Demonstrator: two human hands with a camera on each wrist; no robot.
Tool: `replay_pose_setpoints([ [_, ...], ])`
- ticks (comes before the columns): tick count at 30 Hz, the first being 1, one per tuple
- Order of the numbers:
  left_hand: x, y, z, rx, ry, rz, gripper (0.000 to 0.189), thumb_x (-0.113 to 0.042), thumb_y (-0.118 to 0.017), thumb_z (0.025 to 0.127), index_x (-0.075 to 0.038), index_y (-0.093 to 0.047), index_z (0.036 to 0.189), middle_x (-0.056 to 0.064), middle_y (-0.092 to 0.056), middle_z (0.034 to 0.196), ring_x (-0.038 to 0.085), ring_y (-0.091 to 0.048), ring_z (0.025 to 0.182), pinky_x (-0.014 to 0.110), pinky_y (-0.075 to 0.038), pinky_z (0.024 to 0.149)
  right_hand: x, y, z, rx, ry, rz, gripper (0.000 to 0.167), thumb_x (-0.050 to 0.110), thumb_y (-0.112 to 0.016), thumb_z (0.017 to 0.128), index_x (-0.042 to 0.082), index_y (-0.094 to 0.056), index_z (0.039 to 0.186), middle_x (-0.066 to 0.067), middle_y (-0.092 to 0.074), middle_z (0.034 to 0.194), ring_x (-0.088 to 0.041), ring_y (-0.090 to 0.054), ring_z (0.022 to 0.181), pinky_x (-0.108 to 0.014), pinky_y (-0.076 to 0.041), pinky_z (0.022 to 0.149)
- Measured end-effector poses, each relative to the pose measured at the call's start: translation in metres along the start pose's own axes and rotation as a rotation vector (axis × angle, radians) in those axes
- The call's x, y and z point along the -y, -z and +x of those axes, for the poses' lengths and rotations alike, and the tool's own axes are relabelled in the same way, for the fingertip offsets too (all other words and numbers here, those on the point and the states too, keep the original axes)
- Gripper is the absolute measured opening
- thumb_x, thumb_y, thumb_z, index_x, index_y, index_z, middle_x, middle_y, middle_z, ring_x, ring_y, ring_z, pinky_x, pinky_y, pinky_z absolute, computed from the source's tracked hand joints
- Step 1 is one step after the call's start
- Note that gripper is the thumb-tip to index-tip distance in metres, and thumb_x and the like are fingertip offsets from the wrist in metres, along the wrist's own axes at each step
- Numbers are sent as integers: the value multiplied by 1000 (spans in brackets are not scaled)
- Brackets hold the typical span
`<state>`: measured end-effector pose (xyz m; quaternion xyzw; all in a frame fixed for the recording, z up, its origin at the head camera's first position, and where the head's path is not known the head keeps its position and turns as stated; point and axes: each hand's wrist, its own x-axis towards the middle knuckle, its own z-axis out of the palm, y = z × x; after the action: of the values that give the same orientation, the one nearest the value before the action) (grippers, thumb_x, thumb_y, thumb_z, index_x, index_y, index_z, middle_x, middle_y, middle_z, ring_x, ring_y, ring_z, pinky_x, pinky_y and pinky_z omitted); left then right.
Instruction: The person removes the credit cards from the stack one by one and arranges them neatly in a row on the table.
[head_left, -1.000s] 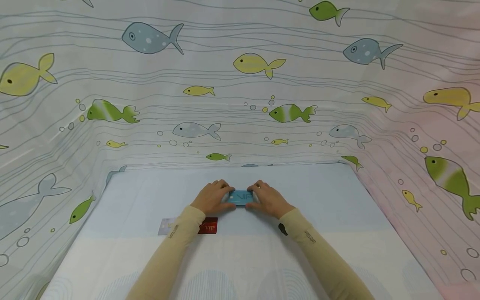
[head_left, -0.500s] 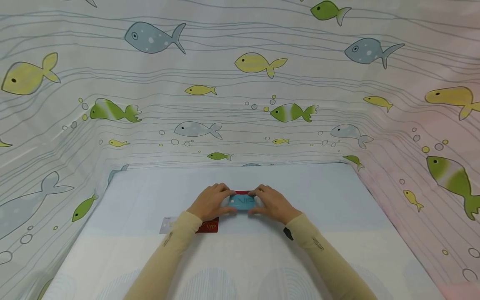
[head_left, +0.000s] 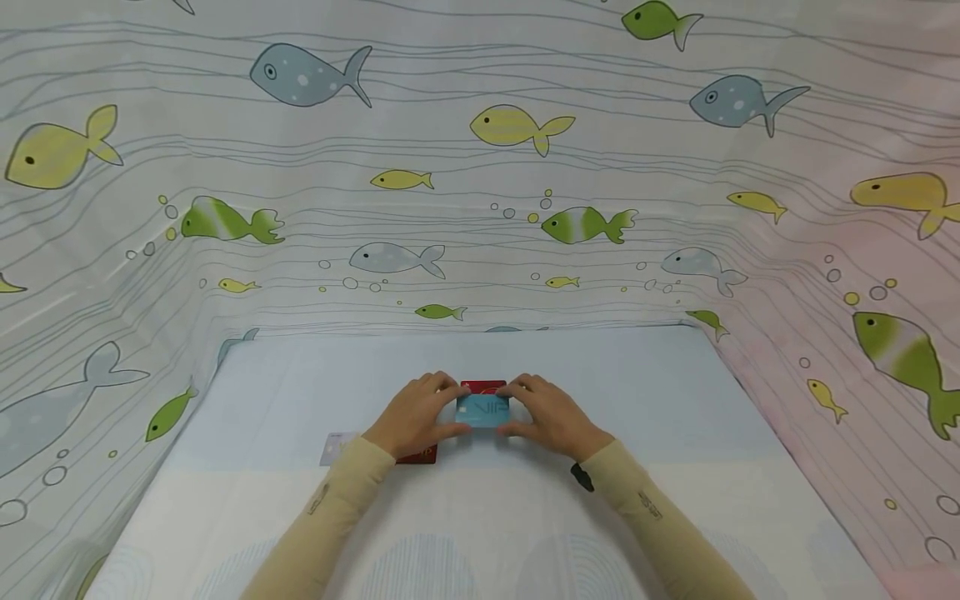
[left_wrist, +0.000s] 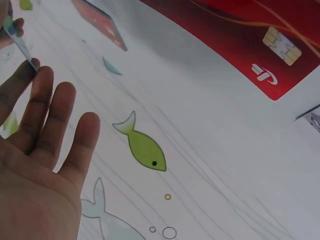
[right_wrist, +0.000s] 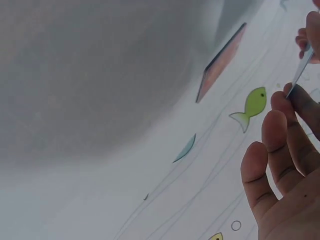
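Note:
A light blue VIP card (head_left: 483, 411) is held by its two short ends between my hands, over the middle of the table. My left hand (head_left: 415, 414) pinches its left end between thumb and fingers, and my right hand (head_left: 553, 417) does the same at the right end. Both wrist views show the card (left_wrist: 20, 44) almost edge-on at the fingertips, while the other fingers extend loosely. Just beyond it, a red card (head_left: 483, 387) shows above its top edge. That red card (right_wrist: 222, 62) appears as a narrow slanted shape in the right wrist view.
By my left sleeve lie a dark red VIP card (head_left: 420, 455) and a silver-grey card (head_left: 333, 449), both partly covered by the forearm. The white and pale blue cloth (head_left: 637, 383) spreads over the table, with fish-printed curtains (head_left: 480, 192) around its back and sides.
Both hands have drawn the blue card back toward me, and its face appears less foreshortened. The red card behind it, hidden a second ago, has come into view.

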<state>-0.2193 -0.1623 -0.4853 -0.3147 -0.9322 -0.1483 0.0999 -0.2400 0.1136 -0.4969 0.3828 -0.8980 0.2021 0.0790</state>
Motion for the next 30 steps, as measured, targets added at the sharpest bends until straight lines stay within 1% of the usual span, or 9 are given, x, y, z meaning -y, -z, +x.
replay_pose_setpoints([
  [6, -3, 3, -8, -28, -13, 9, 60, -51, -80, 83, -17, -68, 131, 3, -62, 117, 22, -60, 106, 39, -52, 91, 6, -1, -4, -32, 24, 13, 61, 42, -85, 81, 17, -65, 131, -2, -59, 118, -16, -58, 103, -34, -53, 91],
  [11, -6, 4, -14, -26, -5, -3, 60, -49, -81, 83, -16, -68, 131, 3, -62, 115, 22, -59, 104, 40, -52, 90, 11, -2, -6, -22, 28, 29, 61, 42, -85, 81, 16, -65, 133, -6, -60, 113, -13, -56, 95, -32, -53, 84],
  [16, -11, 2, -18, -40, -23, -10, 58, -47, -82, 83, -14, -68, 129, 3, -62, 114, 21, -59, 101, 40, -51, 87, 15, -4, -10, -10, 12, 24, 61, 42, -86, 80, 18, -66, 132, -6, -61, 111, -12, -55, 93, -31, -53, 82],
  [19, -14, 1, -20, -56, -35, -6, 57, -45, -82, 83, -13, -68, 129, 3, -62, 112, 21, -58, 98, 39, -52, 83, 17, -5, -13, -11, 10, 14, 60, 43, -87, 79, 20, -67, 131, -4, -61, 111, -12, -55, 94, -31, -54, 82],
  [24, -18, 0, -22, -81, -43, 26, 56, -46, -84, 82, -13, -71, 126, 3, -63, 109, 21, -58, 94, 38, -52, 80, 20, -7, -16, -11, 19, -1, 62, 44, -86, 79, 18, -68, 131, -1, -60, 112, -12, -57, 96, -30, -54, 85],
  [30, -20, -1, -24, -62, -23, 37, 56, -47, -83, 82, -14, -71, 125, 3, -63, 109, 21, -58, 96, 38, -52, 81, 23, -7, -15, 16, 11, -9, 63, 43, -86, 80, 15, -67, 132, -1, -60, 116, -13, -58, 100, -30, -54, 89],
])
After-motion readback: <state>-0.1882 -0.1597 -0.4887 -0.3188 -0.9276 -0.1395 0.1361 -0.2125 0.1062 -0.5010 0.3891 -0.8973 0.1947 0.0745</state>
